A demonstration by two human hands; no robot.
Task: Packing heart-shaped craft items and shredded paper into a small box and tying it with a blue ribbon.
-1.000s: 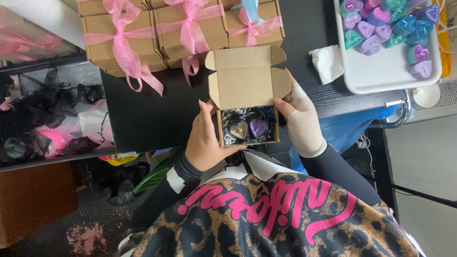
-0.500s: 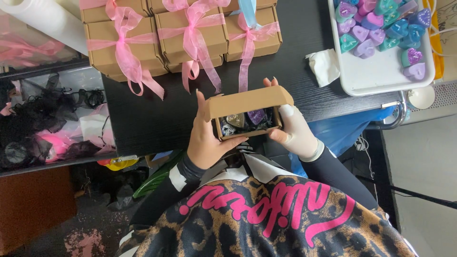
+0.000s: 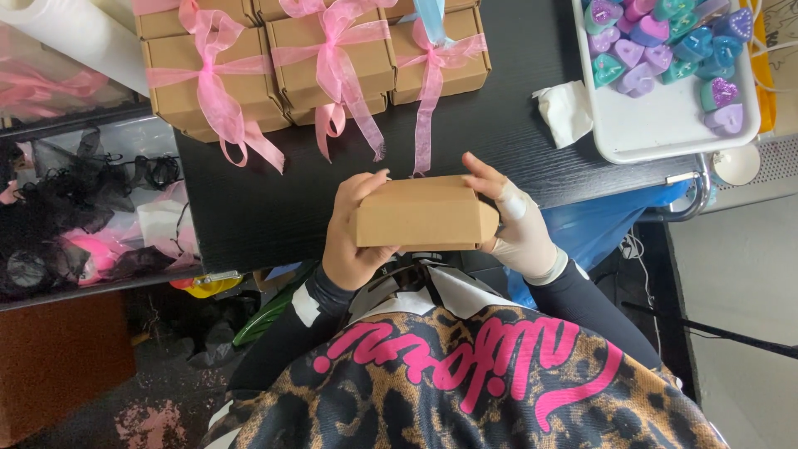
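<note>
Head view looks down on a small brown cardboard box (image 3: 422,213), lid shut, held just above the near edge of the black worktop (image 3: 249,208). It looks light and fairly stiff, though thin card would likely dent under a hard squeeze, so its two short ends seem the best places to grip. The left hand (image 3: 353,233) clasps the left end, thumb on top. The right hand (image 3: 515,224), wrapped in a pale bandage or glove, grips the tapered right end. Ribbon-tied boxes (image 3: 316,62) sit farther back; a white tray (image 3: 665,125) of heart-shaped pieces stands at right.
</note>
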